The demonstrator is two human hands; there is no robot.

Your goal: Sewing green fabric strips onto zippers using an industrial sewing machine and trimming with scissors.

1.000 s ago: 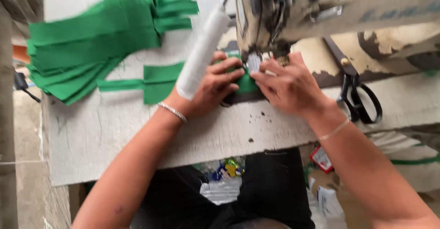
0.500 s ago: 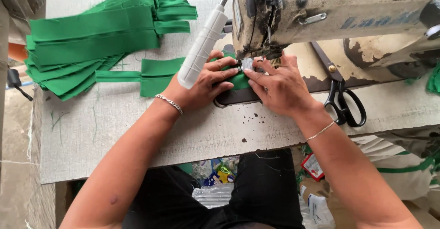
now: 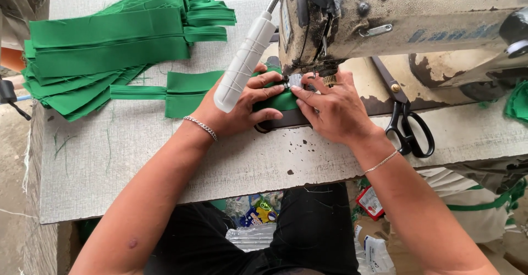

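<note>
A green fabric piece [image 3: 190, 91] with a narrow strip running left lies on the table and reaches under the head of a worn cream sewing machine [image 3: 407, 19]. My left hand [image 3: 242, 107] lies flat on the fabric just left of the needle area, fingers spread. My right hand [image 3: 330, 107] presses the fabric from the right, fingertips at the presser foot [image 3: 293, 80]. Both wrists carry thin bracelets. A white-wrapped lamp tube [image 3: 245, 63] crosses above my left hand.
A fanned stack of green fabric pieces [image 3: 110, 49] lies at the far left of the grey table [image 3: 137, 159]. Black scissors [image 3: 404, 118] rest to the right of my right hand. Packets and bags lie on the floor below the table's front edge.
Both hands stay on the green fabric at the needle; the fingers have shifted slightly. The camera has moved, so the machine and the stack sit differently in view.
</note>
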